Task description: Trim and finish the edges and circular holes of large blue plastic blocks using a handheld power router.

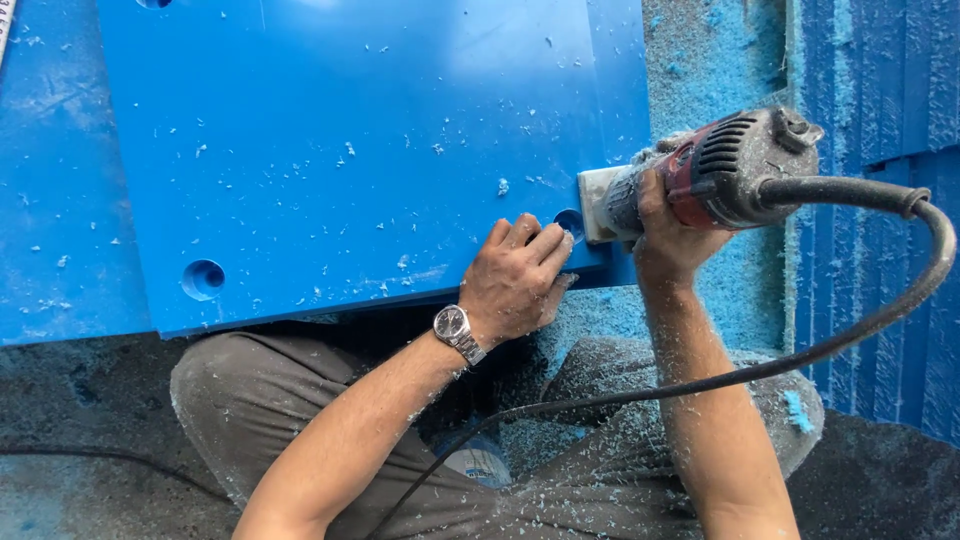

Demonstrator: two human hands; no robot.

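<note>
Blue plastic sheet (350,150), thick and dusted with pale shavings, lies flat across the view with a round hole (203,278) near its lower left edge and another hole (570,222) near its lower right corner. Pressed on that right corner is the left hand (515,280), fingers loosely curled and holding nothing, a metal wristwatch (457,330) on its wrist. Just to the right, the right hand (665,235) is closed around a red and grey power tool (715,170) set against the sheet's right edge, its black cable (850,335) looping down past heaps of blue shavings (715,60).
</note>
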